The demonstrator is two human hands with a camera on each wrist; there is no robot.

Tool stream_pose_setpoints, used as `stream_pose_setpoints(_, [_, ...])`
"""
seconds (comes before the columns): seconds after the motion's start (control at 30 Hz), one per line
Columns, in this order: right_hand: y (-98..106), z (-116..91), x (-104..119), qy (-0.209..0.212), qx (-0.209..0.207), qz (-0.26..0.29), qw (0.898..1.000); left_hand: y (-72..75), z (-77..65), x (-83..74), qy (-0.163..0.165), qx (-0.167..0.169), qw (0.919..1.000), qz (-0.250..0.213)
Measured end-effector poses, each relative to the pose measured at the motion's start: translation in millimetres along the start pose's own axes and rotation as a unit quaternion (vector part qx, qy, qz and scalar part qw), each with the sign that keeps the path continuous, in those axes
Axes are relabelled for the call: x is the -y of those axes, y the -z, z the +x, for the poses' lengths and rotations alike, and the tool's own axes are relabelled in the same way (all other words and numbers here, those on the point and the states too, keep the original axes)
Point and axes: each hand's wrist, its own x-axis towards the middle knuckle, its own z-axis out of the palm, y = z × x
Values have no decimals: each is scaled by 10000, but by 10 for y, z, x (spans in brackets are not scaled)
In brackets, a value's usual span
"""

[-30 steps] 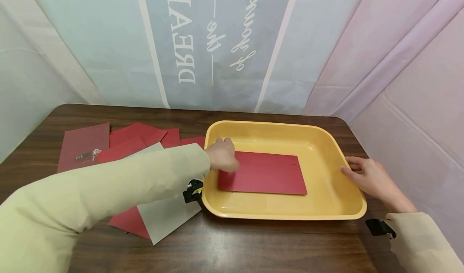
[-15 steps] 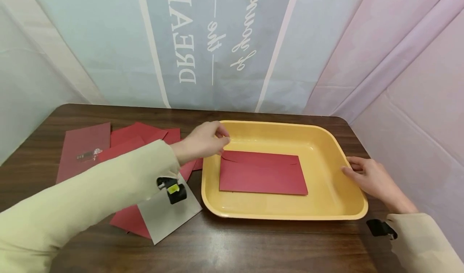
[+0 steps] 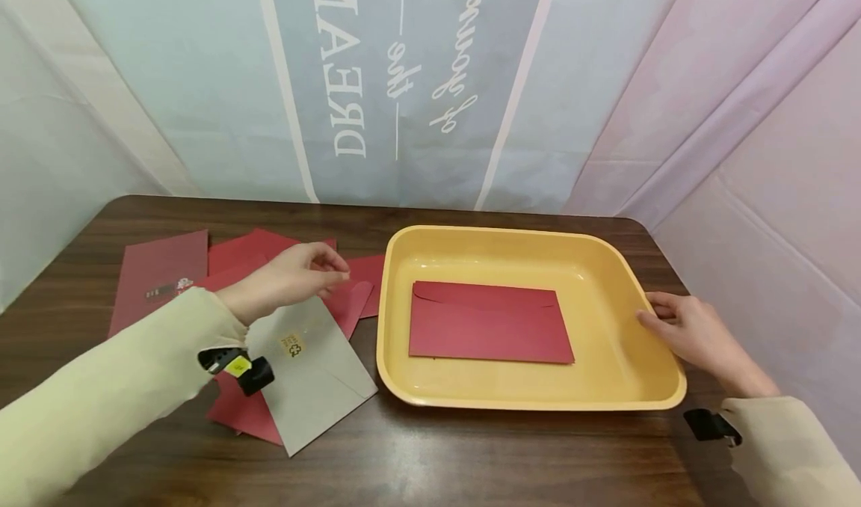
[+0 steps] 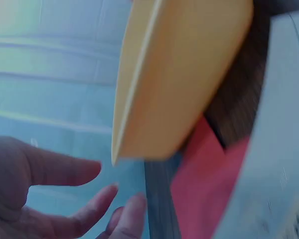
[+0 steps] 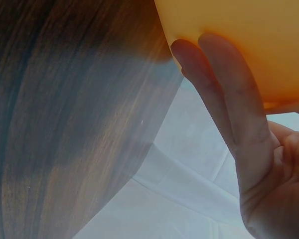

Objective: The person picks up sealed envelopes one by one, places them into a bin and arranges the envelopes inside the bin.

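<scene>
My left hand (image 3: pixel 289 277) hovers over a spread of envelopes left of the tray, thumb and fingers loosely bent and apart, holding nothing. Under and around it lie a pale grey envelope (image 3: pixel 319 383) with a small gold print, several red envelopes (image 3: pixel 366 274), and a darker maroon one (image 3: pixel 161 264) at the far left. A yellow plastic tray (image 3: pixel 498 387) stands on the table's right half. Flat inside it lies a red envelope (image 3: pixel 491 324). My right hand (image 3: pixel 696 339) grips the tray's right rim, thumb inside and fingers (image 5: pixel 234 84) against the outer wall.
The dark wood table (image 3: pixel 471 455) ends close behind the tray and just right of my right hand. A printed pale blue cloth (image 3: pixel 417 118) hangs behind the table, with a pinkish-white cloth (image 3: pixel 773 215) along the right side.
My left hand has left the red envelope in the tray and moved left over the loose envelopes. My right hand keeps its grip on the rim.
</scene>
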Motion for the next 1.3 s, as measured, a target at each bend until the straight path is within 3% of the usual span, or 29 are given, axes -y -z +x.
stream_pose_setpoints(0.17, [25,-5,-15,17,-37,-22,10000,132,-59,257,-224,-105,9968,757])
stream_pose_setpoints(0.33, [25,-6,-14,26,-50,-76,10000,166,-135,534,-774,-65,9833,1647])
stream_pose_setpoints(0.43, [12,2,-11,45,-29,-66,10000,183,-192,665,-1143,166,9754,1876])
stream_pose_setpoints(0.53, [2,5,-8,68,-45,-89,9999,203,-241,747,-1267,611,9730,1830])
stream_pose_setpoints(0.63, [-4,0,-10,79,-83,-98,9999,211,-272,807,-1240,956,9727,1711])
stream_pose_setpoints(0.77, [-6,-3,-15,107,-127,-103,9998,212,-293,883,-1260,1082,9728,1612])
stream_pose_setpoints(1.07, [-19,3,-11,102,-141,-126,9998,195,-315,969,-930,990,9769,1651])
stream_pose_setpoints(1.3, [-18,5,-10,80,-115,-99,9999,194,-355,1034,-690,773,9698,2206])
